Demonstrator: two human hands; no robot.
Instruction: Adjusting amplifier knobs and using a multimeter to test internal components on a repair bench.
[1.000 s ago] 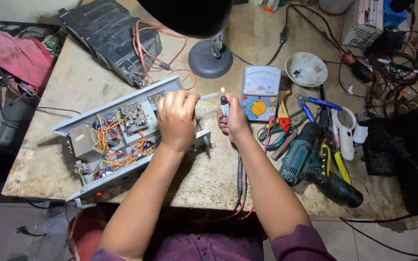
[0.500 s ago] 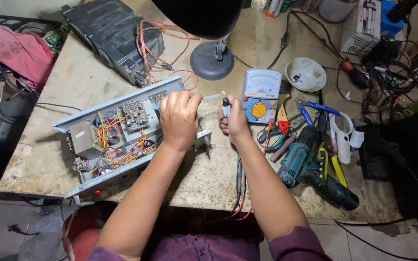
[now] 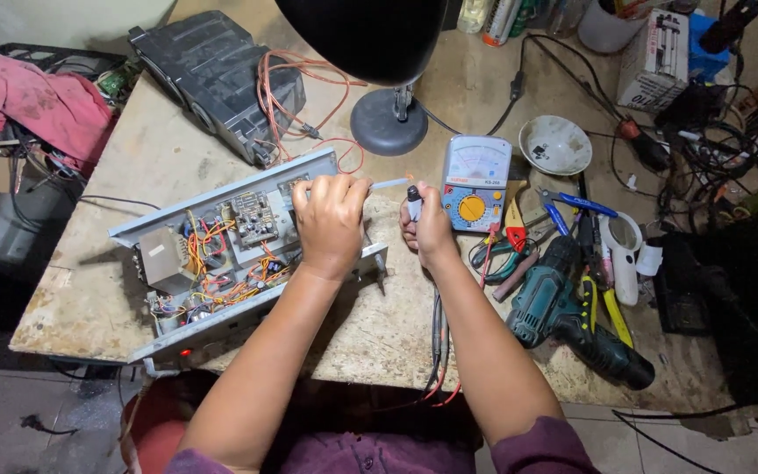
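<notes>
A worn, stained stone-topped workbench fills the view from above, its near edge chipped, with a grey tiled floor below and a heap of pink cloth off its far left corner. A black desk lamp stands at the back, its round base on the bench and its shade dark against the top of the frame.

The left hand is closed around a thin white rod whose tip sticks out toward the right; the hand rests over the right end of an open grey metal chassis packed with orange and red wires and a small circuit board. The right hand is clenched on a black probe, held upright just beside the left hand, with red and black leads trailing down over the bench edge. Just right of that hand lies an analogue multimeter, pale grey with a yellow dial.

Further right sit pliers with red handles, a green cordless drill and a white bowl. A black ribbed casing lies at the back left. At the far right corner stands a white carton with dark print beside a blue box; bottles line the back edge.
</notes>
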